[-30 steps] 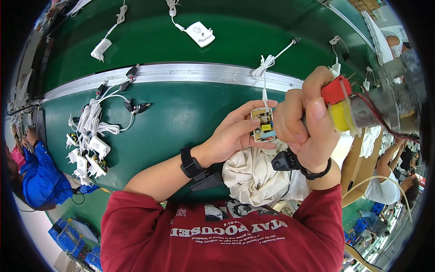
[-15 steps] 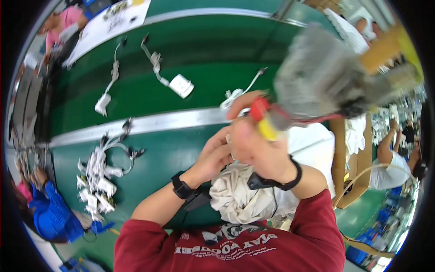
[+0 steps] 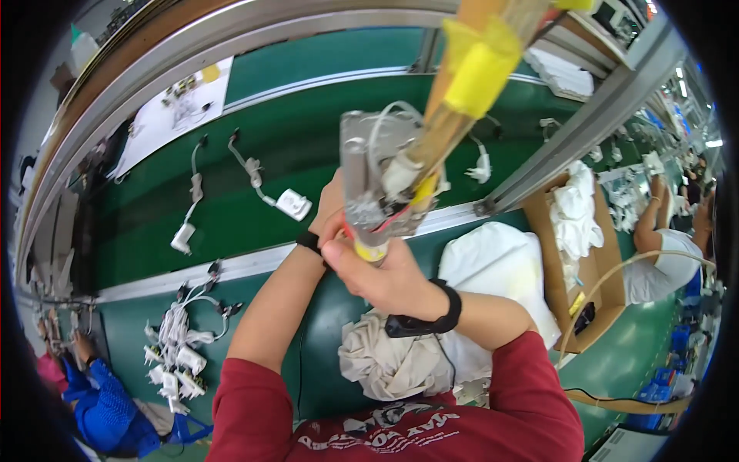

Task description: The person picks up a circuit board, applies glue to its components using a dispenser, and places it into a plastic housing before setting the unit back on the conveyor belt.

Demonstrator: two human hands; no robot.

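Note:
My right hand [image 3: 385, 281] is closed, its thumb and fingers curled at the red and yellow taped lower end [image 3: 371, 250] of a hanging tool wrapped in clear plastic [image 3: 362, 162]. Whether the fingers grip that end or something behind it is unclear. My left hand [image 3: 331, 202] reaches forward over the metal rail, beside the right. The plastic-wrapped tool hides most of its fingers and anything in them. Beneath my right wrist lies a crumpled beige cloth [image 3: 396, 354]. A white power adapter with a bundled cord [image 3: 294, 204] rests on the green belt, left of my hands.
White adapters with tangled cords [image 3: 181, 339] are piled at left. Another adapter [image 3: 182, 237] lies on the belt. White cloth [image 3: 493, 269] and a cardboard box [image 3: 608, 296] stand at right. A yellow-taped wooden bar [image 3: 481, 77] hangs overhead. Co-workers sit at both sides.
My left hand has stretched forward and partly behind the hanging tool; earlier both hands were close together above the beige cloth. The view has shifted, and the tool appears farther left.

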